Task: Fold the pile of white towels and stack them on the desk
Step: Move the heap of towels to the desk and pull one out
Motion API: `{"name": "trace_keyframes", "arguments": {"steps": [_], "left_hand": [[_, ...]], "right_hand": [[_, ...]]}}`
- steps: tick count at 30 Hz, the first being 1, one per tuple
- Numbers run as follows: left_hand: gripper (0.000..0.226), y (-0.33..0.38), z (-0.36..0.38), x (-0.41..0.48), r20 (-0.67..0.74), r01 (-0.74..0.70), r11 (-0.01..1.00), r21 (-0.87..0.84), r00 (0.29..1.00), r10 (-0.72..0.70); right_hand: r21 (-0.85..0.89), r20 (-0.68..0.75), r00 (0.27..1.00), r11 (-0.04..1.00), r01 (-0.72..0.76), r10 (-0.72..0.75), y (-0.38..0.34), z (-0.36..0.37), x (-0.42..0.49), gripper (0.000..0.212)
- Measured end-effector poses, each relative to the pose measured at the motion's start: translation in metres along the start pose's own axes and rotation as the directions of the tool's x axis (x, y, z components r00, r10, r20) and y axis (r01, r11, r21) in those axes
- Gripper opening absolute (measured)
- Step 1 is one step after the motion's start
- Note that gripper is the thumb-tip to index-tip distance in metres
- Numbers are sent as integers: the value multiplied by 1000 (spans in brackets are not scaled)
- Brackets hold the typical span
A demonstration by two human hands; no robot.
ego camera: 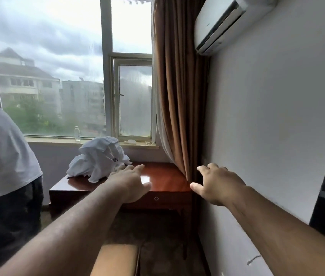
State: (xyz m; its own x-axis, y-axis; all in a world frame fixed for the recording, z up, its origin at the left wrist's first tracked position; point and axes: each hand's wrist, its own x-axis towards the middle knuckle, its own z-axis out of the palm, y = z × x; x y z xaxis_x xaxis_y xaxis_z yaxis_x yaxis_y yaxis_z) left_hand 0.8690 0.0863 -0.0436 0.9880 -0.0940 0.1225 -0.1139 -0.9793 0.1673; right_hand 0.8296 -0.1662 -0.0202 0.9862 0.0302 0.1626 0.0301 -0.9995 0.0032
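Both my arms reach forward. My left hand (130, 185) is spread wide, palm down, holding nothing. My right hand (218, 185) is splayed the same way, also holding nothing. Beyond them sits the glossy reddish-brown wooden desk (165, 177). The crumpled pile of white towels (98, 158) lies on it just past my left fingertips; I cannot tell if they touch. Farther off, a clear plastic bottle (77, 133) stands on the windowsill.

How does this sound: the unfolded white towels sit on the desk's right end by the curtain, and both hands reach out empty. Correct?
Not quite. The head view shows the white towels on the left end of the desk, away from the curtain. The rest holds: they are unfolded, and the left hand and right hand reach out empty.
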Motion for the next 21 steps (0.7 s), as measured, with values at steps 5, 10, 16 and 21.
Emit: {"name": "trace_keyframes", "arguments": {"steps": [5,10,16,21], "left_hand": [[81,-11,20,89,8,-11,998,-67,1000,11],[81,-46,33,180,26,-4,998,-66,1000,6],[79,-102,33,265,26,47,998,-32,999,-46],[78,-146,52,307,18,103,994,-24,995,-103]], "right_hand": [[-11,-23,999,1000,-26,26,0,12,83,69],[-37,6,1000,999,-22,22,-17,30,175,70],[12,-43,999,1000,16,-16,-49,35,278,70],[-12,17,997,997,80,-80,-84,75,344,68]]}}
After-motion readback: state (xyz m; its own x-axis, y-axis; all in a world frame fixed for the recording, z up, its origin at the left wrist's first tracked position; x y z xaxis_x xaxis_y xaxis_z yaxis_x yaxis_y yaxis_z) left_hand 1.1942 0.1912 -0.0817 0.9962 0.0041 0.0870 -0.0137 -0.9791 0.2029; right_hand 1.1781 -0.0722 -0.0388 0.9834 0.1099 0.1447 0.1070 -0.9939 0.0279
